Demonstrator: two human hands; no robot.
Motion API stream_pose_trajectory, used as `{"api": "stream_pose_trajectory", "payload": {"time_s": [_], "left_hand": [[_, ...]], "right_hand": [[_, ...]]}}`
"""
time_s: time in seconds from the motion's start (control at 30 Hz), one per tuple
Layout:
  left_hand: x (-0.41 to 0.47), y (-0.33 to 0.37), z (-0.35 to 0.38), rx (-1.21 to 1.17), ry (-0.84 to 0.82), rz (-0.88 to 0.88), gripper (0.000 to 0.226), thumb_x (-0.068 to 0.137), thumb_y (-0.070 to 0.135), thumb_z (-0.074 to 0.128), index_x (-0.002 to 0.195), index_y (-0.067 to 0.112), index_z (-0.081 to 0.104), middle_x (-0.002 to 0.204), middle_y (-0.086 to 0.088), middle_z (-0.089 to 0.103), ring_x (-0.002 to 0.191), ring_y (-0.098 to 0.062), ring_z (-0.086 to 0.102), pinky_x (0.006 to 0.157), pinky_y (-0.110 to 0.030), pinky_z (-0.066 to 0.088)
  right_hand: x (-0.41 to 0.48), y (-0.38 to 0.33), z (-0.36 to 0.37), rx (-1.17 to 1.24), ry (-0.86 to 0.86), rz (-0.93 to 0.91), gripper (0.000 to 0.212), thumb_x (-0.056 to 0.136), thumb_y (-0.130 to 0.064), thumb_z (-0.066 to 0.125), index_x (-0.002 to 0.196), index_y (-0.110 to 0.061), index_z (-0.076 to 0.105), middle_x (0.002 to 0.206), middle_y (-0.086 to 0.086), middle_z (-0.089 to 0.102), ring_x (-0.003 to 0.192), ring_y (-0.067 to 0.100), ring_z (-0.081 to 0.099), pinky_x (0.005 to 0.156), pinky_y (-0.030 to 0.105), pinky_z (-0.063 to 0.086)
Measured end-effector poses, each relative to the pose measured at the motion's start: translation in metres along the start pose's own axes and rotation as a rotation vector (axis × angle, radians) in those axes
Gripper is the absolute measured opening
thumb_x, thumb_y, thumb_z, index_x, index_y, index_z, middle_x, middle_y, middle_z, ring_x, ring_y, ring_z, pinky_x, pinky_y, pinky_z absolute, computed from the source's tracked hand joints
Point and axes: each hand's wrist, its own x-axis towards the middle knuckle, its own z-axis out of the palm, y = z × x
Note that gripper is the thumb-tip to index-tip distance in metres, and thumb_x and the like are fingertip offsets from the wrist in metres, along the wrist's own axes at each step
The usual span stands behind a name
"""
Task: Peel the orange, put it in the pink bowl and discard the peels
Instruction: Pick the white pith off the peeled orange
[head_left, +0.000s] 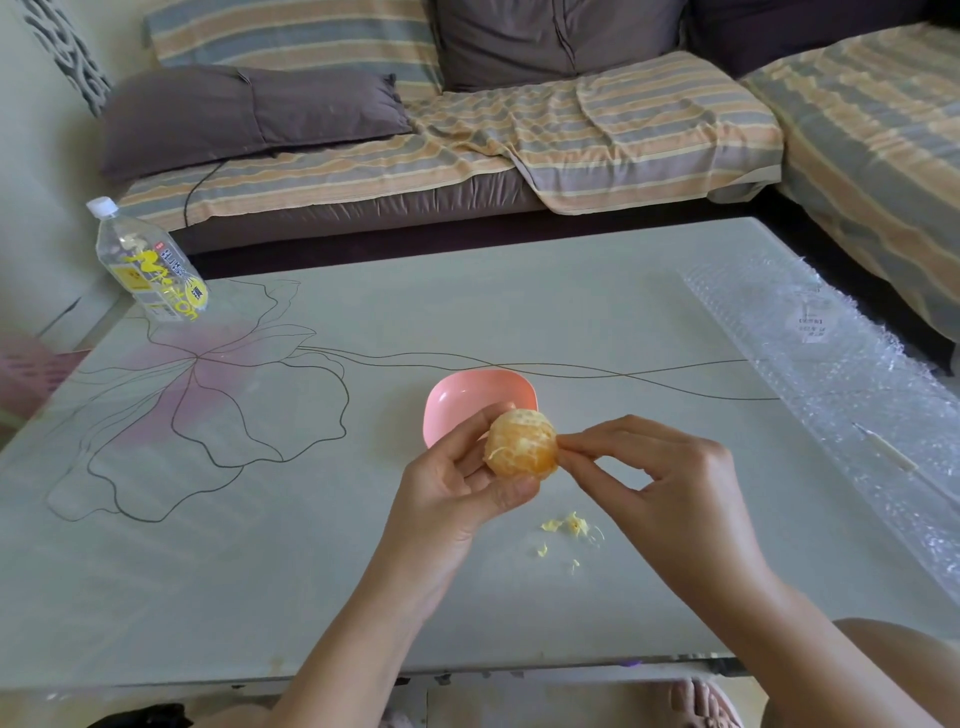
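My left hand (457, 486) grips a peeled orange (522, 443) from below and the left, thumb under it, just above the table. White pith strands still cling to the fruit. My right hand (660, 467) pinches a thin strand of pith at the orange's right side with thumb and forefinger. The pink bowl (457, 402) sits on the table right behind the orange, and nothing shows in its visible part. Small yellow-white pith scraps (569, 527) lie on the table in front of my hands.
The glass table (311, 571) has a flower drawing on its left half. A clear plastic bottle (150, 265) stands at the far left corner. Bubble wrap (841, 374) covers the right side. A striped sofa (467, 145) runs behind the table.
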Motion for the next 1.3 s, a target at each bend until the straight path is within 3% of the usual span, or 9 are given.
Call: {"api": "stream_pose_trajectory", "payload": {"time_s": [0.2, 0.37, 0.5, 0.6, 0.73, 0.93, 1.03, 1.17, 1.3], "left_hand": [[-0.002, 0.007, 0.000, 0.056, -0.007, 0.015, 0.059, 0.058, -0.001, 0.075, 0.113, 0.018, 0.064, 0.107, 0.000, 0.072, 0.099, -0.016, 0.067, 0.079, -0.020, 0.052], [-0.004, 0.012, -0.002, 0.110, -0.039, 0.034, 0.056, 0.053, 0.014, 0.082, 0.106, 0.027, 0.069, 0.107, 0.003, 0.072, 0.100, -0.014, 0.067, 0.080, -0.019, 0.051], [-0.005, 0.016, -0.007, 0.135, -0.102, 0.006, 0.056, 0.054, 0.017, 0.079, 0.109, 0.023, 0.069, 0.105, 0.001, 0.071, 0.095, -0.013, 0.067, 0.077, -0.020, 0.052], [-0.006, 0.017, -0.010, 0.161, -0.147, -0.030, 0.057, 0.056, 0.018, 0.079, 0.112, 0.021, 0.067, 0.105, -0.002, 0.071, 0.097, -0.016, 0.067, 0.079, -0.022, 0.052], [-0.007, 0.016, -0.011, 0.155, -0.162, -0.062, 0.055, 0.057, 0.016, 0.080, 0.110, 0.020, 0.068, 0.105, -0.005, 0.071, 0.097, -0.020, 0.068, 0.083, -0.028, 0.054], [-0.006, 0.010, -0.004, 0.309, -0.021, 0.004, 0.048, 0.058, 0.011, 0.082, 0.102, 0.026, 0.069, 0.097, -0.002, 0.072, 0.087, -0.018, 0.068, 0.084, -0.031, 0.055], [-0.006, 0.007, -0.004, 0.412, 0.032, 0.084, 0.051, 0.056, 0.012, 0.088, 0.101, 0.027, 0.067, 0.096, 0.003, 0.072, 0.087, -0.014, 0.067, 0.082, -0.025, 0.052], [-0.007, 0.004, -0.001, 0.549, 0.100, 0.160, 0.053, 0.054, 0.032, 0.087, 0.101, 0.033, 0.064, 0.099, 0.011, 0.070, 0.093, -0.012, 0.065, 0.084, -0.026, 0.051], [-0.009, 0.004, 0.000, 0.604, 0.126, 0.178, 0.052, 0.058, 0.022, 0.088, 0.102, 0.035, 0.064, 0.099, 0.017, 0.069, 0.090, -0.009, 0.065, 0.083, -0.025, 0.051]], "right_hand": [[0.000, -0.002, -0.002, 0.009, -0.027, 0.015, 0.005, 0.075, -0.019, 0.078, 0.078, -0.023, 0.076, 0.078, -0.016, 0.069, 0.077, -0.004, 0.063, 0.058, -0.001, 0.036], [0.005, -0.004, -0.009, 0.046, -0.107, 0.049, 0.006, 0.074, -0.025, 0.077, 0.077, -0.029, 0.073, 0.082, -0.017, 0.066, 0.083, 0.000, 0.061, 0.056, 0.004, 0.036], [0.008, -0.004, -0.013, 0.099, -0.168, 0.006, 0.014, 0.073, -0.024, 0.077, 0.084, -0.026, 0.070, 0.096, -0.019, 0.063, 0.091, 0.002, 0.061, 0.069, 0.006, 0.039], [0.008, -0.004, -0.015, 0.121, -0.259, -0.066, 0.027, 0.075, -0.018, 0.078, 0.099, -0.023, 0.068, 0.102, -0.018, 0.061, 0.093, 0.008, 0.061, 0.080, 0.017, 0.047], [0.008, -0.005, -0.018, 0.149, -0.331, -0.083, 0.025, 0.080, -0.025, 0.071, 0.105, -0.025, 0.067, 0.102, -0.017, 0.060, 0.094, 0.009, 0.061, 0.082, 0.017, 0.048], [0.002, -0.005, -0.007, 0.020, -0.221, -0.098, 0.015, 0.081, -0.032, 0.067, 0.093, -0.025, 0.069, 0.092, -0.017, 0.059, 0.086, 0.001, 0.058, 0.072, 0.017, 0.046], [-0.001, -0.005, -0.001, -0.016, -0.167, -0.101, 0.010, 0.081, -0.027, 0.067, 0.089, -0.022, 0.069, 0.088, -0.019, 0.058, 0.082, -0.005, 0.056, 0.070, 0.011, 0.044], [-0.004, -0.006, 0.005, -0.057, -0.118, -0.107, 0.006, 0.079, -0.023, 0.067, 0.084, -0.020, 0.069, 0.087, -0.020, 0.059, 0.082, -0.010, 0.055, 0.070, 0.001, 0.039], [-0.004, -0.005, 0.005, -0.043, -0.098, -0.075, 0.004, 0.077, -0.024, 0.068, 0.079, -0.021, 0.070, 0.081, -0.016, 0.063, 0.079, -0.009, 0.056, 0.069, 0.000, 0.038]]}}
